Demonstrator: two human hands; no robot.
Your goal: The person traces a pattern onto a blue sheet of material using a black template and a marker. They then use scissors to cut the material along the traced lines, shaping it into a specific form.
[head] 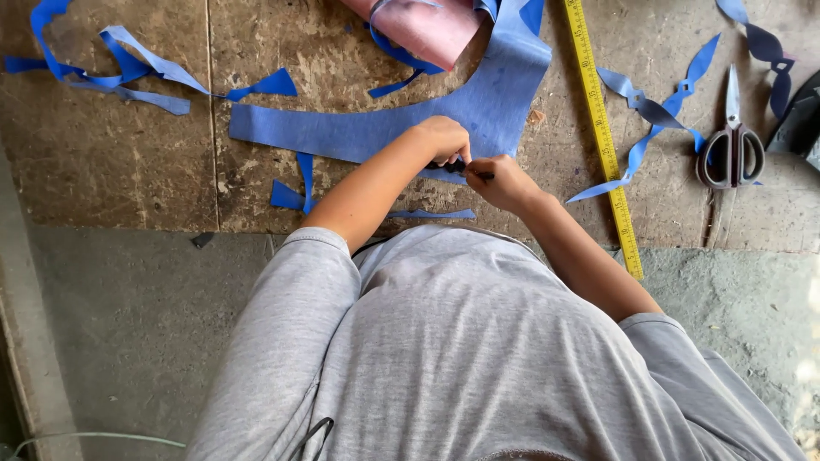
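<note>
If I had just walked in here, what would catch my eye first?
Most likely the big curved piece of blue material on the worn wooden board, with blue offcut strips scattered at both ends. At its lower edge the left hand and right hand meet over a small dark tool. To the right lie a yellow ruler and scissors.

Both hands meet at frame centre, the left hand (444, 138) on the curved sheet (376, 132). The ruler (602, 137) runs down right of them. The scissors (731, 145) lie further right.
</note>
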